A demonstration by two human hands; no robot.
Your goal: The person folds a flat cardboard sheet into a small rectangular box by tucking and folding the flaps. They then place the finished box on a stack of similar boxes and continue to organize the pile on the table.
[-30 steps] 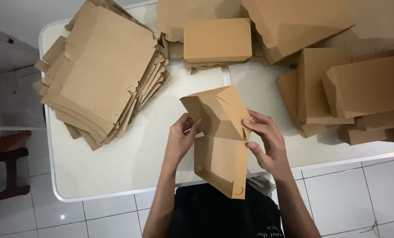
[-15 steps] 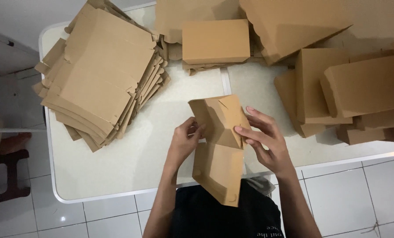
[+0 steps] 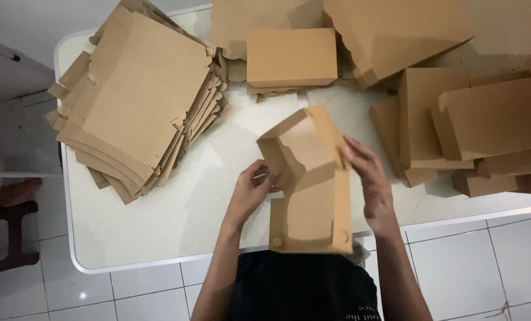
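We are holding one half-folded brown cardboard box (image 3: 310,184) above the near edge of the white worktop (image 3: 158,232) — our left hand (image 3: 250,190) is pinching its left flap with fingers closed on the card, and our right hand (image 3: 369,178) is gripping its upper right corner, fingers clamped on the edge. One stack of flat box blanks (image 3: 137,101) is lying to the left, well apart from the box. One finished closed box (image 3: 291,57) is sitting straight ahead, and a heap of folded boxes (image 3: 473,125) — we are counting at least four — is crowding the right side.
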